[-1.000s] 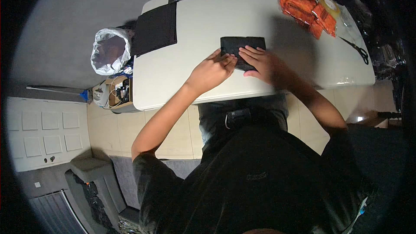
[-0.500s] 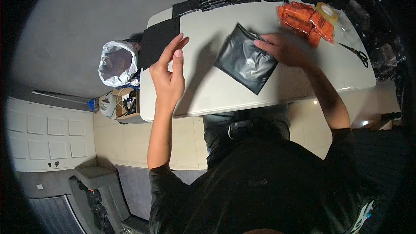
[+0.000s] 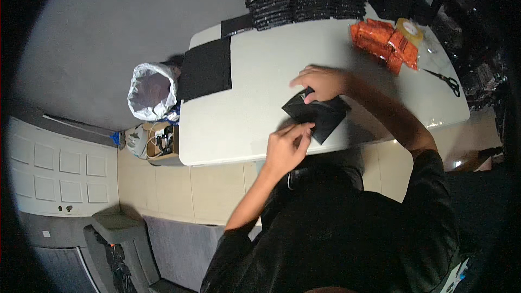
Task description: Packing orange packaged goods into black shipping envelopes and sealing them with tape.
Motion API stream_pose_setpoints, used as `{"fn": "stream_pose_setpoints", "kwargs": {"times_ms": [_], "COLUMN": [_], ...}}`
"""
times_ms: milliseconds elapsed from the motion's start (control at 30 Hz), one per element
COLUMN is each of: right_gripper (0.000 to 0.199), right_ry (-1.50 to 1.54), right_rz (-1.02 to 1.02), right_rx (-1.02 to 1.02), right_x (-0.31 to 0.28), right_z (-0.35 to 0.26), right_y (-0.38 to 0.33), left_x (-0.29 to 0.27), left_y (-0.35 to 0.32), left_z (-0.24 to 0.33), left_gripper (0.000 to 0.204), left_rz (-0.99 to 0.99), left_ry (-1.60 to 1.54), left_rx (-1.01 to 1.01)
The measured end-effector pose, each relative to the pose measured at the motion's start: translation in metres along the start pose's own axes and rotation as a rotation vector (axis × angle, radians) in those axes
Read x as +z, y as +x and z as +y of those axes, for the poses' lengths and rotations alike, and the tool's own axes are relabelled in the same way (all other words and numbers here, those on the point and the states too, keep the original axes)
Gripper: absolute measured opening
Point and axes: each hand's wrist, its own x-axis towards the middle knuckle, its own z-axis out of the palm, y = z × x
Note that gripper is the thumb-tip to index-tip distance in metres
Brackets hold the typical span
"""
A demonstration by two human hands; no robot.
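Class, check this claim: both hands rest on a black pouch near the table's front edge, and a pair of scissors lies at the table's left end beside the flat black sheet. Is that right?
Wrong on one point: the head view shows the scissors at the table's right end, near the orange packets. Both the left hand and right hand do rest on the black pouch.

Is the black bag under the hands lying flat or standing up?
Flat. The black bag lies spread on the white table, with the left hand at its near corner and the right hand pressing its far edge.
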Motion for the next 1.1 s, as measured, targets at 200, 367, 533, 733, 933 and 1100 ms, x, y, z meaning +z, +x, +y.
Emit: {"fn": "stream_pose_setpoints", "kwargs": {"times_ms": [200, 367, 533, 733, 933, 1100], "right_gripper": [0.031, 0.026, 0.048, 0.027, 0.033, 0.044], "right_ry": [-0.026, 0.115, 0.482, 0.781, 0.938, 0.808], "right_rz": [-0.047, 0.4, 0.908, 1.196, 1.2, 1.07], "right_rx": [-0.068, 0.116, 0.073, 0.039, 0.095, 0.02], "right_x": [-0.024, -0.095, -0.197, -0.301, -0.315, -0.258], "right_z": [0.04, 0.018, 0.057, 0.067, 0.083, 0.086], "right_y": [0.001, -0.062, -0.064, -0.023, 0.056, 0.125], "left_x": [0.025, 0.025, 0.028, 0.028, 0.029, 0.032], "left_y": [-0.008, -0.016, -0.012, -0.012, -0.017, -0.02], "left_z": [-0.025, -0.02, -0.029, -0.025, -0.031, -0.041], "left_gripper": [0.018, 0.012, 0.012, 0.011, 0.011, 0.009], "left_rz": [0.304, 0.298, 0.343, 0.326, 0.361, 0.387], "left_ry": [-0.092, 0.055, 0.1, 0.196, 0.197, 0.176], "left_rx": [-0.005, 0.071, 0.197, 0.23, 0.286, 0.407]}}
